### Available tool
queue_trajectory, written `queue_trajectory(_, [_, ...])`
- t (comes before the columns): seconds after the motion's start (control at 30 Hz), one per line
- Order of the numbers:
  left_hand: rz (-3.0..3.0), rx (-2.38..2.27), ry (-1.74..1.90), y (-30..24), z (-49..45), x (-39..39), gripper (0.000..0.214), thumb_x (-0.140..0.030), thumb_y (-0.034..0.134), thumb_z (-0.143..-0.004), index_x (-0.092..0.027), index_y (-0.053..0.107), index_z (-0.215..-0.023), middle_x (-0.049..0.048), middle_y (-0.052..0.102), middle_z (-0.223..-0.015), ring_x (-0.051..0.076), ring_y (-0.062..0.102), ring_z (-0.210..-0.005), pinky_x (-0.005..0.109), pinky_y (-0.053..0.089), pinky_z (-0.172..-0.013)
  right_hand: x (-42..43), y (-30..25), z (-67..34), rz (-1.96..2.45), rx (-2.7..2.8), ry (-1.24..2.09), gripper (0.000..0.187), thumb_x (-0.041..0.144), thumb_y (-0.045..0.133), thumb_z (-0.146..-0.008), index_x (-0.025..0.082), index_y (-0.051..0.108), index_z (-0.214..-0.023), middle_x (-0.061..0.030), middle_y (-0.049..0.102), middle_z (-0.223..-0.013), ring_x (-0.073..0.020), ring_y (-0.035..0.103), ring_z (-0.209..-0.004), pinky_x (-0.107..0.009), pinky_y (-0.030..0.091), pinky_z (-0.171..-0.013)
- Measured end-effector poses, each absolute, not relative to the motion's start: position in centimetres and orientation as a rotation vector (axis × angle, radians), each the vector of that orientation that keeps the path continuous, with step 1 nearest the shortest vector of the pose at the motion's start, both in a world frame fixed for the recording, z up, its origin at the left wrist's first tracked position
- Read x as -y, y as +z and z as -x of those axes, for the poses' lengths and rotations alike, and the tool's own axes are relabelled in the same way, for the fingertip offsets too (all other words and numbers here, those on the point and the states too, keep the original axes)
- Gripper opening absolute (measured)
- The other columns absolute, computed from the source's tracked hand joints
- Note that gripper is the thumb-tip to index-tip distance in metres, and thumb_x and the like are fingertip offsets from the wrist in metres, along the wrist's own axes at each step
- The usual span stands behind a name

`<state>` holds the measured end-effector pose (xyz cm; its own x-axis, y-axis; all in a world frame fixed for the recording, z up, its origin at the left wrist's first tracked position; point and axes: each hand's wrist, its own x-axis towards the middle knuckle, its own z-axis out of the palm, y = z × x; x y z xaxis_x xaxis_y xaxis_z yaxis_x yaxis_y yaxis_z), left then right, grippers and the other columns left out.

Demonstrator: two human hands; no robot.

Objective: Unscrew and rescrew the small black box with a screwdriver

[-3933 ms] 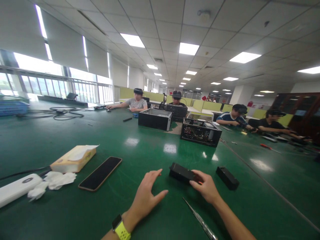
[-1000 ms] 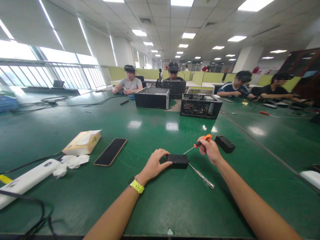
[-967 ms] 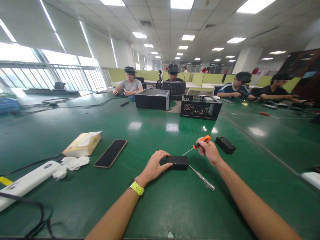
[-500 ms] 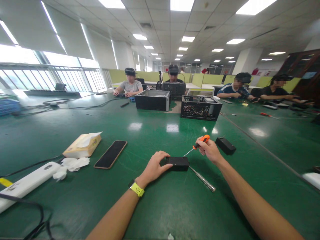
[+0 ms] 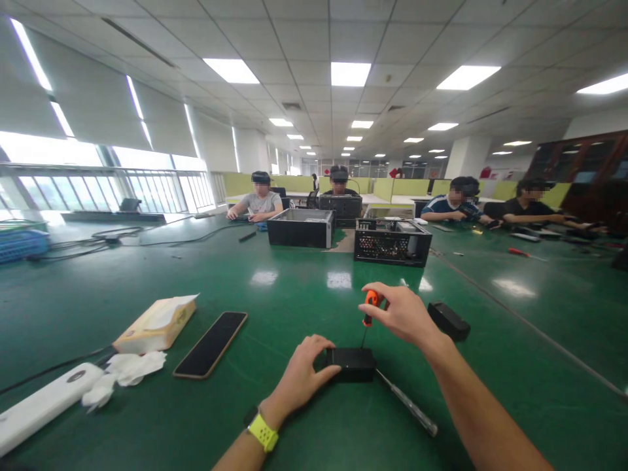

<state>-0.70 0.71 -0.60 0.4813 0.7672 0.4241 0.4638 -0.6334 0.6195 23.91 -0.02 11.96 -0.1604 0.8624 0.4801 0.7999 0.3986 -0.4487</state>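
Note:
My left hand (image 5: 310, 366) grips the left end of a small black rectangular box (image 5: 354, 364) lying on the green table. In my right hand (image 5: 397, 309) is an orange-and-black screwdriver (image 5: 369, 307), pinched by its handle and held nearly upright. Its shaft points down at the far edge of the box; whether the tip touches cannot be made out. A second screwdriver with a clear handle (image 5: 412, 405) lies at the right of the box, its thin shaft reaching toward the box's corner. Another black box (image 5: 448, 320) sits beyond my right wrist.
To the left are a phone (image 5: 212, 345), a tissue pack (image 5: 157, 322), crumpled tissues (image 5: 132, 367) and a white power strip (image 5: 44, 405). Farther off stand two open metal cases (image 5: 300, 230) (image 5: 390, 246). Several people sit across the table, and a red screwdriver (image 5: 521, 252) lies far right.
My right hand has turned the orange screwdriver from a slant to nearly upright above the box. The view has tilted upward, and my left hand stays on the box.

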Motion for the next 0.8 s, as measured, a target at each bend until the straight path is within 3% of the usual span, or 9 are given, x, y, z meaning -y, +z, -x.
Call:
queue_trajectory(0.1, [-2.293, -1.023, 0.961, -0.3, 0.6, -0.6, 0.026, -0.031, 0.072, -0.086, -0.022, 0.063, -0.109, 0.0067, 0.063, -0.108, 0.026, 0.057, -0.102, 0.038, 0.046, -0.092, 0.3, 12.2, -24.9, 1.445, 2.026, -0.034, 0.034, 0.043, 0.051, -0.093, 0.025, 0.070, -0.115, -0.0054, 0.072, -0.089, -0.0222, 0.063, -0.078, -0.030, 0.042, -0.069])
queue_trajectory(0.23, [-2.286, -1.017, 0.953, 0.1, 0.6, -0.5, 0.025, -0.030, 0.071, -0.086, -0.022, 0.063, -0.108, 0.0072, 0.063, -0.108, 0.026, 0.057, -0.101, 0.040, 0.046, -0.091, 0.4, 12.6, -25.9, 1.311, 2.100, 0.063, 0.036, 0.032, 0.047, -0.095, 0.020, 0.066, -0.122, -0.0063, 0.072, -0.093, -0.0189, 0.062, -0.075, -0.029, 0.045, -0.070])
queue_trajectory(0.3, [-2.289, -1.014, 0.951, 0.2, 0.6, -0.4, 0.025, -0.029, 0.071, -0.086, -0.022, 0.063, -0.108, 0.0071, 0.063, -0.107, 0.026, 0.058, -0.100, 0.040, 0.047, -0.091, 0.5, 12.7, -26.0, 1.301, 2.071, 0.082, 0.031, 0.034, 0.051, -0.092, 0.021, 0.070, -0.113, -0.0052, 0.073, -0.089, -0.0175, 0.061, -0.067, -0.027, 0.043, -0.064])
queue_trajectory(0.4, [-2.295, -1.017, 0.956, 0.3, 0.6, -0.3, 0.025, -0.028, 0.072, -0.085, -0.021, 0.063, -0.108, 0.0072, 0.063, -0.107, 0.026, 0.058, -0.100, 0.040, 0.047, -0.091, 0.5, 12.8, -25.9, 1.411, 1.983, -0.033, 0.028, 0.047, 0.063, -0.085, 0.021, 0.073, -0.078, -0.0021, 0.068, -0.064, -0.0167, 0.055, -0.056, -0.027, 0.035, -0.052])
queue_trajectory(0.47, [-2.296, -1.023, 0.958, 0.4, 0.6, -0.3, 0.025, -0.027, 0.072, -0.085, -0.021, 0.063, -0.107, 0.0073, 0.063, -0.107, 0.026, 0.058, -0.100, 0.040, 0.047, -0.091, 0.5, 12.8, -25.8, 1.425, 1.969, -0.092, 0.030, 0.048, 0.066, -0.083, 0.021, 0.070, -0.071, -0.0016, 0.065, -0.061, -0.0166, 0.054, -0.056, -0.027, 0.034, -0.053])
queue_trajectory(0.57, [-2.295, -1.027, 0.966, 0.3, 0.6, -0.3, 0.025, -0.027, 0.072, -0.084, -0.021, 0.063, -0.107, 0.0070, 0.063, -0.106, 0.026, 0.058, -0.100, 0.039, 0.047, -0.091, 0.7, 13.0, -25.7, 1.296, 2.063, 0.003, 0.021, 0.035, 0.060, -0.088, 0.021, 0.073, -0.097, -0.0042, 0.071, -0.084, -0.0167, 0.059, -0.065, -0.027, 0.041, -0.061])
queue_trajectory(0.63, [-2.291, -1.026, 0.972, 0.2, 0.6, -0.3, 0.025, -0.027, 0.073, -0.084, -0.021, 0.063, -0.106, 0.0068, 0.063, -0.106, 0.026, 0.058, -0.099, 0.038, 0.047, -0.091, 0.8, 13.1, -25.7, 1.215, 2.110, 0.105, 0.026, 0.028, 0.056, -0.090, 0.022, 0.070, -0.111, -0.0052, 0.071, -0.096, -0.0165, 0.061, -0.071, -0.026, 0.044, -0.064])
queue_trajectory(0.73, [-2.290, -1.019, 0.969, 0.1, 0.6, -0.5, 0.025, -0.027, 0.073, -0.084, -0.021, 0.063, -0.107, 0.0067, 0.063, -0.105, 0.025, 0.058, -0.100, 0.038, 0.047, -0.091, 0.9, 13.1, -25.8, 1.277, 2.074, 0.100, 0.018, 0.034, 0.062, -0.087, 0.021, 0.072, -0.093, -0.0032, 0.071, -0.084, -0.0162, 0.059, -0.064, -0.026, 0.042, -0.059])
queue_trajectory(0.8, [-2.292, -1.016, 0.964, 0.1, 0.6, -0.5, 0.025, -0.027, 0.072, -0.085, -0.021, 0.063, -0.108, 0.0067, 0.062, -0.106, 0.025, 0.058, -0.100, 0.038, 0.047, -0.091, 0.8, 13.1, -25.9, 1.385, 2.020, 0.031, 0.023, 0.043, 0.067, -0.083, 0.021, 0.069, -0.075, -0.0013, 0.067, -0.068, -0.0162, 0.055, -0.057, -0.027, 0.037, -0.054])
